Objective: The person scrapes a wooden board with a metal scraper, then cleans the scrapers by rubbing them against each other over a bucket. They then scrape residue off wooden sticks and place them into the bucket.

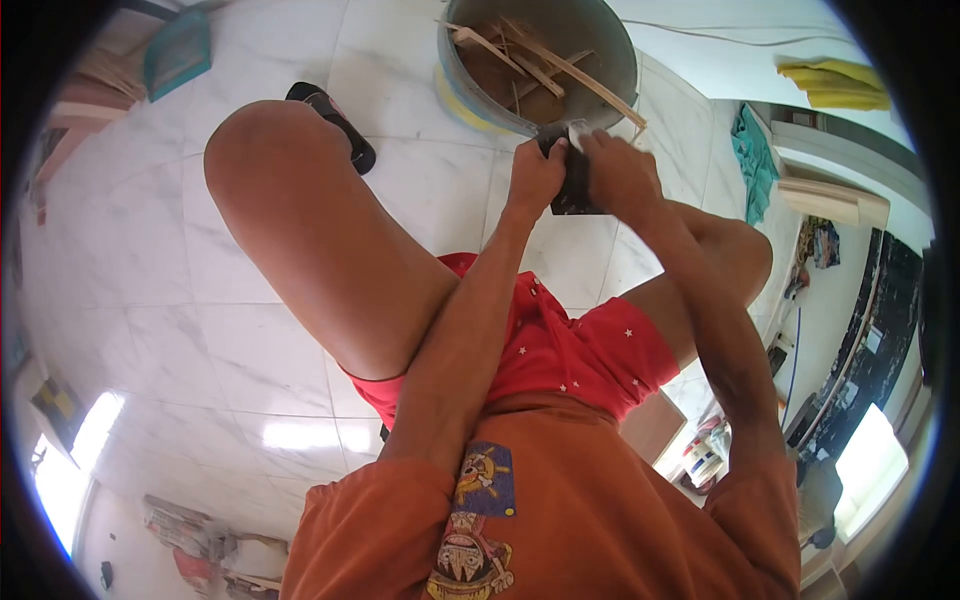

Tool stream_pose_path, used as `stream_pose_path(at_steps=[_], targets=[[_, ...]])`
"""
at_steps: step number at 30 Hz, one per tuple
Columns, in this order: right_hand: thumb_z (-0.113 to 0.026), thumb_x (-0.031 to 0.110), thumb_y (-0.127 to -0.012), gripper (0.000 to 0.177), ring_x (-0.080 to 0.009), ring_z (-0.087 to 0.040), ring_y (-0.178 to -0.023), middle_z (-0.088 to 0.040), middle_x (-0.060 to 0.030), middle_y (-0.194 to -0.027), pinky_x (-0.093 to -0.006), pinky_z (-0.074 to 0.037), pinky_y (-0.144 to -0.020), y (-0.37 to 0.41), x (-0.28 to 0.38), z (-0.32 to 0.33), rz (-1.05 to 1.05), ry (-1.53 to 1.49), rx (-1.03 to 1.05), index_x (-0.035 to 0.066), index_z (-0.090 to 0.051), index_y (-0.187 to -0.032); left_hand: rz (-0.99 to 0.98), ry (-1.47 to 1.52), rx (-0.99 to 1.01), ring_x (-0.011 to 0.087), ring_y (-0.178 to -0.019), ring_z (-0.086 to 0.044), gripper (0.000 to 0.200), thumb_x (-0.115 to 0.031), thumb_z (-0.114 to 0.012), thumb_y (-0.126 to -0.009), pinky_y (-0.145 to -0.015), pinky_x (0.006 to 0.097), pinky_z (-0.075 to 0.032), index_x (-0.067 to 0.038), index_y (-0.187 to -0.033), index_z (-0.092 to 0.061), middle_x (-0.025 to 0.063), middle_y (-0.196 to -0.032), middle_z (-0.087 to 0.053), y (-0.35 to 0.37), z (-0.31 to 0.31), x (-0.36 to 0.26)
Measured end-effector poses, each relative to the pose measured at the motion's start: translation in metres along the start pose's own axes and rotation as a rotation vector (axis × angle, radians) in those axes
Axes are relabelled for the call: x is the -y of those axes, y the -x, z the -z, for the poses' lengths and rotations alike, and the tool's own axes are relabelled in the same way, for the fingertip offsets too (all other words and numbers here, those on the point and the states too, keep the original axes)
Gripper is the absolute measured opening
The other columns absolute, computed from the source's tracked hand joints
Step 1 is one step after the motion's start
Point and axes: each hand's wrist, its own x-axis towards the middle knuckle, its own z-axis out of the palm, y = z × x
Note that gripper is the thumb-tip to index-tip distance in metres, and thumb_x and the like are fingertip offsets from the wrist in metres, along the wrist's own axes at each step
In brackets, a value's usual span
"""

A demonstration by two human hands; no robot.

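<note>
My left hand [538, 178] is closed on the edge of a flat black piece [574, 188], thumb on top. The piece is roughly rectangular and hangs between my hands, in front of a large bucket's near rim. My right hand [624, 176] is bent over the black piece's right side, fingers pinched together. A small whitish scrap [577, 130] shows at its fingertips; its kind is not clear. Parts of the black piece are hidden behind both hands.
The grey bucket [456, 75] holds several thin wood strips [545, 62], one resting over its rim. A black sandal [335, 125] is on my left foot. A teal dustpan-like thing [178, 54] lies on the tiled floor [235, 330]. Yellow cloth [835, 83] and teal cloth [752, 163] are at right.
</note>
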Motion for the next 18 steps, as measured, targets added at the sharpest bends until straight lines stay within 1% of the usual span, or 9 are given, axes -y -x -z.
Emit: stream_pose_path(at_steps=[3,6,8,9,12,13,16,17,18], targets=[[-0.066,0.010,-0.078,0.030,-0.0278,-0.068,-0.095,-0.064,-0.0085,-0.102,-0.0446,-0.057,-0.073,0.003,-0.007,-0.002,0.013,-0.047,-0.051,0.008,-0.061,-0.108,-0.045,-0.087,0.044,0.0119,-0.080,-0.061,0.022,-0.014,-0.059,-0.098,-0.073,0.0322,-0.050,0.003,-0.104,-0.070,0.0060,-0.087,-0.071,-0.007,0.005,0.005],[-0.066,0.009,-0.078,0.031,-0.0269,-0.068,-0.095,-0.065,-0.0076,-0.104,-0.0443,-0.057,-0.073,0.000,-0.008,-0.007,0.001,-0.032,-0.051,0.008,-0.062,-0.108,0.056,0.085,0.081,0.0114,-0.080,-0.061,0.023,-0.015,-0.059,-0.098,-0.073,0.0318,-0.050,0.004,-0.104,-0.070,0.0062,-0.088,-0.071,-0.001,0.005,-0.007],[-0.066,0.008,-0.078,0.030,-0.0271,-0.068,-0.096,-0.065,-0.0076,-0.104,-0.0443,-0.057,-0.073,0.007,0.000,-0.005,0.023,0.001,-0.034,0.007,-0.062,-0.108,-0.019,-0.055,0.047,0.0114,-0.079,-0.061,0.023,-0.015,-0.059,-0.098,-0.072,0.0317,-0.050,0.004,-0.104,-0.070,0.0060,-0.087,-0.071,0.002,0.005,-0.018],[-0.066,0.008,-0.077,0.030,-0.0275,-0.068,-0.097,-0.065,-0.0079,-0.104,-0.0442,-0.057,-0.073,0.011,0.001,-0.006,0.070,-0.069,-0.107,0.008,-0.062,-0.107,-0.054,-0.125,0.019,0.0113,-0.078,-0.061,0.023,-0.014,-0.059,-0.098,-0.071,0.0316,-0.050,0.004,-0.105,-0.070,0.0059,-0.087,-0.071,0.001,0.009,-0.018],[-0.068,0.008,-0.075,0.032,-0.0265,-0.068,-0.097,-0.064,-0.0076,-0.104,-0.0436,-0.057,-0.073,0.001,-0.010,-0.008,0.011,-0.068,-0.069,0.009,-0.063,-0.107,0.015,-0.047,0.098,0.0121,-0.078,-0.062,0.023,-0.013,-0.059,-0.098,-0.071,0.0318,-0.051,0.005,-0.105,-0.070,0.0065,-0.088,-0.071,-0.005,0.009,-0.008],[-0.068,0.008,-0.075,0.034,-0.0262,-0.068,-0.098,-0.064,-0.0078,-0.104,-0.0436,-0.057,-0.073,-0.005,-0.011,-0.012,0.023,-0.065,-0.097,0.010,-0.062,-0.108,0.066,0.060,0.116,0.0125,-0.079,-0.062,0.022,-0.013,-0.059,-0.098,-0.072,0.0316,-0.051,0.004,-0.105,-0.070,0.0068,-0.088,-0.072,-0.004,0.007,-0.008],[-0.067,0.007,-0.076,0.033,-0.0268,-0.068,-0.099,-0.065,-0.0080,-0.102,-0.0436,-0.057,-0.073,0.008,0.003,-0.006,0.041,-0.023,-0.046,0.009,-0.061,-0.108,-0.068,-0.107,0.056,0.0126,-0.079,-0.062,0.022,-0.013,-0.059,-0.098,-0.072,0.0318,-0.050,0.004,-0.105,-0.070,0.0067,-0.089,-0.072,-0.009,0.008,-0.006],[-0.066,0.008,-0.078,0.030,-0.0272,-0.068,-0.098,-0.065,-0.0084,-0.102,-0.0439,-0.057,-0.073,0.011,0.002,-0.013,0.083,-0.060,-0.087,0.008,-0.061,-0.108,-0.090,-0.174,0.040,0.0124,-0.079,-0.061,0.023,-0.014,-0.059,-0.098,-0.072,0.0320,-0.050,0.004,-0.106,-0.070,0.0068,-0.088,-0.071,-0.006,0.010,-0.005],[-0.066,0.009,-0.078,0.030,-0.0271,-0.068,-0.097,-0.065,-0.0084,-0.102,-0.0438,-0.057,-0.073,0.009,0.000,-0.016,0.072,-0.058,-0.084,0.008,-0.061,-0.108,-0.049,-0.136,0.041,0.0131,-0.079,-0.061,0.023,-0.014,-0.059,-0.098,-0.073,0.0327,-0.050,0.004,-0.106,-0.070,0.0079,-0.088,-0.072,-0.003,0.011,-0.004]])
